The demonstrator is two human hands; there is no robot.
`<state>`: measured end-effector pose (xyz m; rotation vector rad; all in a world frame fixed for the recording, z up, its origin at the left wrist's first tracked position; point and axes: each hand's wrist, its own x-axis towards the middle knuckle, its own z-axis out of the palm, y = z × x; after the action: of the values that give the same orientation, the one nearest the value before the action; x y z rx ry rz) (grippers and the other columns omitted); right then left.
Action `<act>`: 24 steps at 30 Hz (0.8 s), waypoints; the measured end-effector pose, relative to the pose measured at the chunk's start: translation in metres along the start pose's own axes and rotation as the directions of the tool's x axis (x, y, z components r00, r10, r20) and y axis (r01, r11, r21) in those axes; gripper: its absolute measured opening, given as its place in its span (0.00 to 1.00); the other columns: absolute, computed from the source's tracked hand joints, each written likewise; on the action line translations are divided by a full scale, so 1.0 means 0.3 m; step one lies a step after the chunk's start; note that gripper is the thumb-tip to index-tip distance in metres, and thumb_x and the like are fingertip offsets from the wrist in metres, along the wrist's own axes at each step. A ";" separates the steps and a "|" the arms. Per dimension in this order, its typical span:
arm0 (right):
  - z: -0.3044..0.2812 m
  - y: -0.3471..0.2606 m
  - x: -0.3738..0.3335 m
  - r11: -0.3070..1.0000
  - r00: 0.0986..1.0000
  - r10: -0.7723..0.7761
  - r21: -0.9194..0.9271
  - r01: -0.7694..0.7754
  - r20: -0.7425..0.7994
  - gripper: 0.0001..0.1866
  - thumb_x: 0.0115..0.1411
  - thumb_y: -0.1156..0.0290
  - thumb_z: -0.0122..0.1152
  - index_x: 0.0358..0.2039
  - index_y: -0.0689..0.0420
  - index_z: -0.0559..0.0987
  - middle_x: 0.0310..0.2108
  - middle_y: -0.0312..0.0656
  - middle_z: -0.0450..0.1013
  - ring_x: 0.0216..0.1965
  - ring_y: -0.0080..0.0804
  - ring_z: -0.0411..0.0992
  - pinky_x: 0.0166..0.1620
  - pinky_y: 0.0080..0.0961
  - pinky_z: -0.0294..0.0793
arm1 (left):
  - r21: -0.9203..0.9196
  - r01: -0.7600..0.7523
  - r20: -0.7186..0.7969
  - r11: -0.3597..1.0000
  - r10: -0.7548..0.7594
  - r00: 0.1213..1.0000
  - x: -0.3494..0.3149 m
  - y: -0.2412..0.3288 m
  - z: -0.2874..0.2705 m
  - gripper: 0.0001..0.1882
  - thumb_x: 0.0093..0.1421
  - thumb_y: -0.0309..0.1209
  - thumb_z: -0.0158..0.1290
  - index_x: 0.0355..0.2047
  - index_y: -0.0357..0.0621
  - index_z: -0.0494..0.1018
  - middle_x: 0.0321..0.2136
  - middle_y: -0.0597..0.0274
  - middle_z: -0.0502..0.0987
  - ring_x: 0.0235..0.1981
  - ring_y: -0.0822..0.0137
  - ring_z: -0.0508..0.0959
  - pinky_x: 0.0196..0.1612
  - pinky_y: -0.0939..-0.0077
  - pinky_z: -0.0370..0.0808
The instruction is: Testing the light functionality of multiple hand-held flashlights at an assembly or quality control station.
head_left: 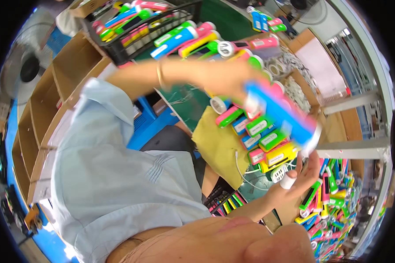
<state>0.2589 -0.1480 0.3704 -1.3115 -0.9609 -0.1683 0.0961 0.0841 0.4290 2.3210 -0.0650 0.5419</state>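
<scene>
Above the heap of coloured torches point(261, 136) on the table, the left hand point(232, 79) grips a blue torch point(283, 116) — long axis slanting down toward the right hand point(300, 177), which pinches a small white cap point(288, 181) just below its lens end.

Two hands show: the left hand point(226, 79) grips one blue torch point(281, 116), and the right hand point(300, 175) holds one small white cap point(288, 181). Two black crates point(118, 50) hold torches; loose coloured torches point(259, 131) are too many to count.
</scene>
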 end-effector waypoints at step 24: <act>0.087 0.115 -0.325 0.773 0.883 0.152 -0.611 0.174 0.444 0.21 0.39 0.81 0.56 0.39 0.63 0.70 0.37 0.49 0.66 0.40 0.49 0.65 0.42 0.38 0.66 | -0.885 0.426 0.461 -0.190 -0.486 0.742 -0.109 0.018 0.463 0.21 0.59 0.46 0.46 0.39 0.40 0.65 0.26 0.58 0.72 0.21 0.71 0.75 0.20 0.81 0.73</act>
<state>0.2063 -0.1539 0.2779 -2.0455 -1.4018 -0.1982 0.1158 -0.0177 0.3309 0.6704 0.3521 0.0092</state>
